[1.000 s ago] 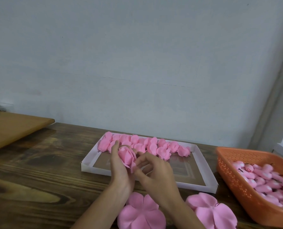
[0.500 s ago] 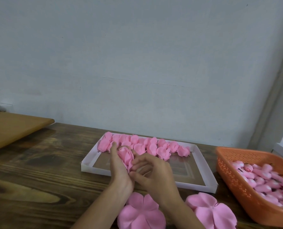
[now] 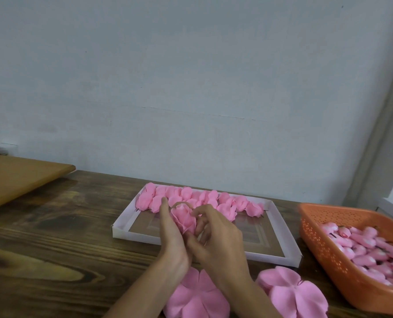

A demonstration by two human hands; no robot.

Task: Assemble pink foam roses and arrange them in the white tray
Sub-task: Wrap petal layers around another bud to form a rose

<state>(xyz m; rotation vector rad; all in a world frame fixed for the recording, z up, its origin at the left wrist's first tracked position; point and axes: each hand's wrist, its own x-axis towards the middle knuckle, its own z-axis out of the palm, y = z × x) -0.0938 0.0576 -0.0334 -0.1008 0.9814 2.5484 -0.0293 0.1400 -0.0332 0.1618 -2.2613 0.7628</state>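
OK, left hand (image 3: 170, 235): cups the half-wrapped pink foam rose (image 3: 184, 218), fingers up its side.
Right hand (image 3: 218, 237): fingertips curled, pinching the outer petals.
Rose: above the shallow white cardboard tray (image 3: 133, 236), near rim, not in it.
Risk: if the pinch loosens, the foam probably springs open.
Tray row: finished pink roses (image 3: 204, 199) along the far edge; clumsy placement could knock them.
Counter (image 3: 53, 249): flat pink foam petal cutouts (image 3: 196, 297) by the wrists; a forearm could sweep them off.
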